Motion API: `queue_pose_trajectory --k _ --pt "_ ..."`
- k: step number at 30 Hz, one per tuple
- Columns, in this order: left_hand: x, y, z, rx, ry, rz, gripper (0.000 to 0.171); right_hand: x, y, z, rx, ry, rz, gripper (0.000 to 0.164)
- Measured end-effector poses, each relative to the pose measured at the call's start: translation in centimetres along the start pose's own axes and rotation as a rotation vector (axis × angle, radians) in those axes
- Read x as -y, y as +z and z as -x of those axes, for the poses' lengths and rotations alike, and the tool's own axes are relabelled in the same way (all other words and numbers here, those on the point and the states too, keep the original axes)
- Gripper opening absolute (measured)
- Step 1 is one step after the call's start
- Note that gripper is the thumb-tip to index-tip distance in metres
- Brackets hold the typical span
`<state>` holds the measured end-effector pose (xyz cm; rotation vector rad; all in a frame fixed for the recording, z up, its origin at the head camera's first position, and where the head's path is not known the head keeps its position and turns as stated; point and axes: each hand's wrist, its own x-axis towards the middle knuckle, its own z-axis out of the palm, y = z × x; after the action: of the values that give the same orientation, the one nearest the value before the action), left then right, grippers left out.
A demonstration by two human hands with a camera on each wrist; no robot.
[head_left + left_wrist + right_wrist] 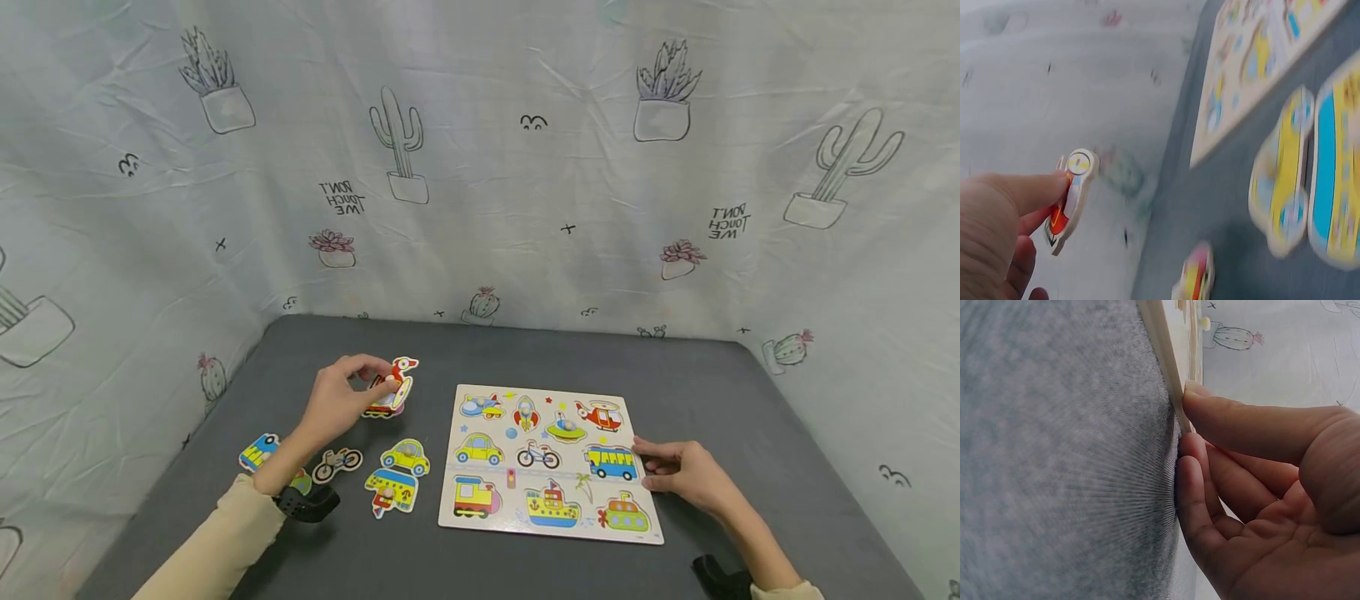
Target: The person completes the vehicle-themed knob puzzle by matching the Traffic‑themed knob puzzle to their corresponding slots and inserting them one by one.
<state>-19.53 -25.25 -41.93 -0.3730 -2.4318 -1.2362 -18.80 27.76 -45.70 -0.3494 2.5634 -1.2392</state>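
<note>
My left hand [341,400] pinches a red helicopter puzzle piece [1066,200] between thumb and fingers, holding it tilted above the table. Just below it lies a train piece [384,411], partly covered in the head view. At the right, my right hand [686,475] grips the edge of a wooden puzzle board [525,533], thumb on the top face and fingertips at its underside. Vehicle pictures cover the board, including a red helicopter [600,414] at its upper right. A yellow knob [1205,324] rises from it in the right wrist view.
Loose pieces lie left of the board: a yellow car [405,457], an upside-down ship [392,490], a bicycle [337,465] and a blue bus [258,450]. The left forearm partly hides a green piece [302,482]. A printed curtain [480,167] hangs behind the grey table [525,575].
</note>
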Motion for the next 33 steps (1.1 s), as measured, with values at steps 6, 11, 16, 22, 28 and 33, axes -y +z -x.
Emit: queue_pose_trajectory --k 6,11,16,22,28,33 --pt "-2.7 3.3 -0.5 0.007 0.038 0.062 0.020 0.1 0.0 0.1 -0.004 -0.019 0.020 0.053" --pt "-4.3 5.8 -1.0 0.040 0.050 0.102 0.021 0.3 0.0 0.1 -0.018 -0.003 0.043 0.050" --pt "-5.5 8.1 -1.2 0.068 0.057 0.114 0.018 0.3 0.0 0.0 -0.015 0.006 0.028 0.050" --pt "-6.3 10.8 -1.5 0.104 0.069 0.123 0.010 0.4 0.0 -0.1 -0.014 0.005 0.031 0.051" --pt "-6.6 13.4 -1.9 0.164 0.116 0.120 0.006 0.6 0.1 0.1 -0.024 0.013 0.054 0.053" --pt "-6.9 15.3 -2.3 0.227 0.120 0.091 0.007 0.7 0.2 0.2 -0.028 0.019 0.056 0.053"
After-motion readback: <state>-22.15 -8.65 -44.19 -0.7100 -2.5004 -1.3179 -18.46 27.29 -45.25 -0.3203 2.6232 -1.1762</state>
